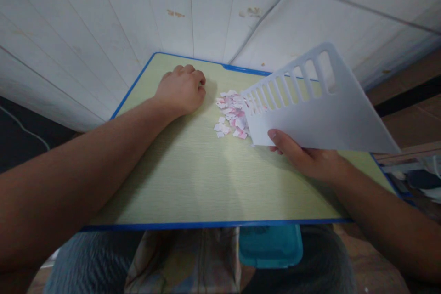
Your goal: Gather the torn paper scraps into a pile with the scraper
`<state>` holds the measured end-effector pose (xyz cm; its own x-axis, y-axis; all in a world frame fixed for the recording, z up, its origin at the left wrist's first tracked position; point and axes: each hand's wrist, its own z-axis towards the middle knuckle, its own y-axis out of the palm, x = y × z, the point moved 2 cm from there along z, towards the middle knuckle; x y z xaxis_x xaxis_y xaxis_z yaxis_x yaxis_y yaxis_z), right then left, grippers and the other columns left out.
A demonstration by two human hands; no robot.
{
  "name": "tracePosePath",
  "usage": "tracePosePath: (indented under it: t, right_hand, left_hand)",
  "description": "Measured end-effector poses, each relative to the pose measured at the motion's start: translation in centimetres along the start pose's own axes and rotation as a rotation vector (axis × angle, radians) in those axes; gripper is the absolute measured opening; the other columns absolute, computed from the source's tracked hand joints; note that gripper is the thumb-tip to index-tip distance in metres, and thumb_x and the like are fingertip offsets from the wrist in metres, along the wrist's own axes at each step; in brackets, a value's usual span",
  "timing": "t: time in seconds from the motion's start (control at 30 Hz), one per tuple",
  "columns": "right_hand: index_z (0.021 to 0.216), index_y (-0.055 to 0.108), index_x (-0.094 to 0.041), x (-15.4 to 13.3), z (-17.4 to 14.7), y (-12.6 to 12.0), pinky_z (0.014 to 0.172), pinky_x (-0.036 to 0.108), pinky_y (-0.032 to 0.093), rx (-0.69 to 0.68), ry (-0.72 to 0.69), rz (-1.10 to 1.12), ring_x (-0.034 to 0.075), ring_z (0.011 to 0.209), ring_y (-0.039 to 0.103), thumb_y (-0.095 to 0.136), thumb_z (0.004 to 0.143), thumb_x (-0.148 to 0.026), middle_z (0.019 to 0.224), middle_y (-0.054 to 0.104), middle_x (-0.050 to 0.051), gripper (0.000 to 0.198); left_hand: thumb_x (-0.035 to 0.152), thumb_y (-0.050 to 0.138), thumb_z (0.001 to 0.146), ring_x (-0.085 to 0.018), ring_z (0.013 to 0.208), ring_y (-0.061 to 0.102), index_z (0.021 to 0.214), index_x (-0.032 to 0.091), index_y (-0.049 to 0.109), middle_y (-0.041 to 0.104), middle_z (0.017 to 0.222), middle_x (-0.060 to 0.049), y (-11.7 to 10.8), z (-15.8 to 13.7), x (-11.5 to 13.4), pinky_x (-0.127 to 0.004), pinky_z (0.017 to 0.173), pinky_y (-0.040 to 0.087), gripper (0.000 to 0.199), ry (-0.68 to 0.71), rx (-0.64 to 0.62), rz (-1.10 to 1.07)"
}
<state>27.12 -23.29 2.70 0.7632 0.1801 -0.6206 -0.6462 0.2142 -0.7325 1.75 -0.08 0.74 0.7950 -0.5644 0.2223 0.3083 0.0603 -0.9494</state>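
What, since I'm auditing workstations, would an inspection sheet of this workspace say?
Surface: pale yellow tabletop, blue edging.
Job's things: small white-and-pink paper pieces, loosely piled; white slotted board, overlapping the pile's right side in view.
Clutter: teal container below the table's near edge; items at far right too dim to identify.
Hands: left hand curled at the tabletop, contents unclear; right hand grips the board's lower edge.
Cables: grey cable down the wall; pale cord at far left.
Surroundings: white panelled wall with brownish marks.
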Motion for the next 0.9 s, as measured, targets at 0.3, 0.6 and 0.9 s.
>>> tracePosePath:
  t: [0.3,0.6,0.9]
  right_hand:
    - [0.070,0.075,-0.035,0.10,-0.06,0.08,0.075,0.047,0.067,0.007,-0.049,-0.059,0.032,0.070,0.077,0.079,0.106,-0.064,0.066,0.078,0.004,0.047]
    - [0.071,0.073,-0.035,0.30,0.39,0.34,0.075,0.047,0.063,0.014,-0.089,0.003,0.029,0.065,0.073,0.072,0.112,-0.056,0.065,0.074,0.001,0.046]
    - [0.065,0.072,-0.034,-0.64,0.54,0.16,0.066,0.043,0.063,-0.045,-0.059,0.110,0.025,0.055,0.070,0.080,0.108,-0.053,0.060,0.074,0.000,0.048]
  left_hand:
    - [0.028,0.047,0.114,-0.036,0.141,0.059,0.146,0.017,0.077,0.071,0.155,-0.012,-0.53,-0.49,0.57,-0.054,0.120,0.053,0.045,0.002,-0.020,0.081]
    - [0.028,0.043,0.115,-0.039,0.146,0.059,0.149,0.018,0.077,0.069,0.157,-0.015,-0.96,-0.69,1.01,-0.058,0.124,0.052,0.049,0.006,-0.042,0.085]
    - [0.032,0.056,0.107,-0.043,0.145,0.060,0.145,0.027,0.080,0.074,0.148,-0.013,-0.14,-0.11,0.09,-0.064,0.121,0.052,0.046,0.020,0.004,0.029]
